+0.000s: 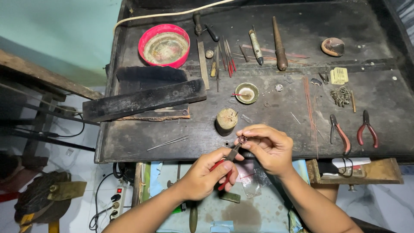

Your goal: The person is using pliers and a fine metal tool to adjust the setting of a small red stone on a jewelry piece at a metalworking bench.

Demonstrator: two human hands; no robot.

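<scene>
Over on the left of the dark workbench sits a red bowl, and below it a charred black block lies slantwise, both pushed back, it seems, to keep the near edge free for handwork. A short wooden stump stands upright just behind the hands, close enough to serve as a rest. The left hand is wrapped shut around the red handles of a pair of pliers, squeezing them so the tips close on the work; the tool's long axis runs diagonally, handles down toward the person, nose pointing up and to the right. At that nose is the small round ornament, a tiny ring-shaped piece held just off the bench's front edge, its face turned up toward the person, I'd guess so it can be seen clearly. The right hand pinches its far side between thumb and fingertips, fingers curled tight, steadying it against the pliers' pull. Farther right, two spare red-handled pliers lie parallel, handles toward the person, within easy reach.
</scene>
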